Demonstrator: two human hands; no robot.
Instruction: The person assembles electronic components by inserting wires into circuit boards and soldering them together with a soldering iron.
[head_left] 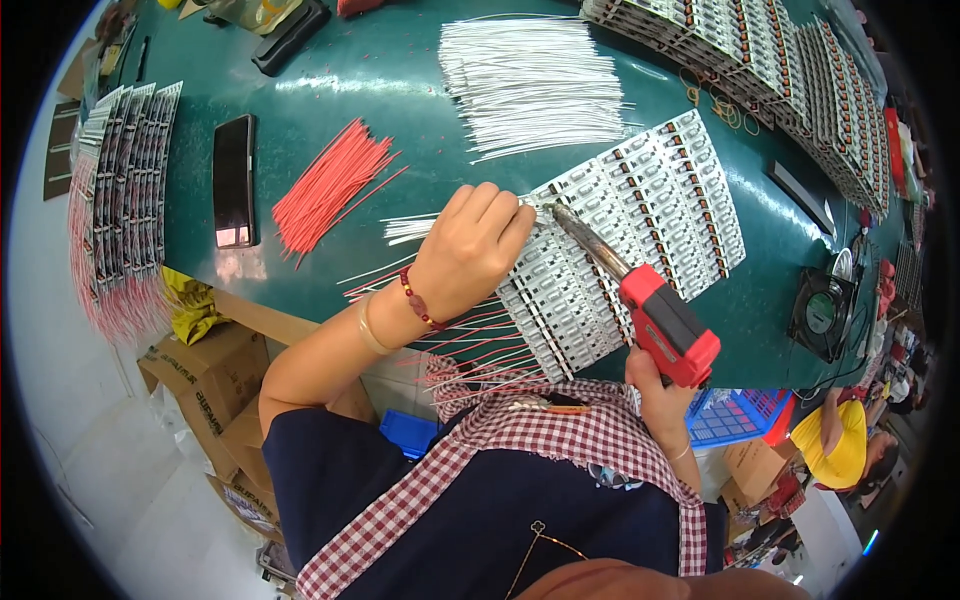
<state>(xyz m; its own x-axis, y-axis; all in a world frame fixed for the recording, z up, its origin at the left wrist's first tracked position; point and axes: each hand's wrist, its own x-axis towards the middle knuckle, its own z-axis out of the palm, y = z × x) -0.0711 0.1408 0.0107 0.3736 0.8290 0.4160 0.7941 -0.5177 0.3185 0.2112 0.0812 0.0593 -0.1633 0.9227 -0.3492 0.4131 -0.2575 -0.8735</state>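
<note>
My left hand (468, 248) is closed in a pinch at the near-left part of a panel of small white circuit boards (620, 230). A bundle of white wires (408, 229) pokes out from the left side of this hand. My right hand (661, 396) grips a red and black soldering gun (668, 322) by its handle. The gun's metal tip touches or nearly touches the panel beside my left fingertips; the exact contact is too small to see. Red and white wires (490, 345) trail from the panel's near-left edge toward me.
A pile of white wires (530, 85) and a bunch of red wires (330, 185) lie on the green table (380, 90). A phone (234, 180) is at left, near wired panels (125, 190). Stacked panels (740, 50) stand far right, with a small fan (822, 312) nearer.
</note>
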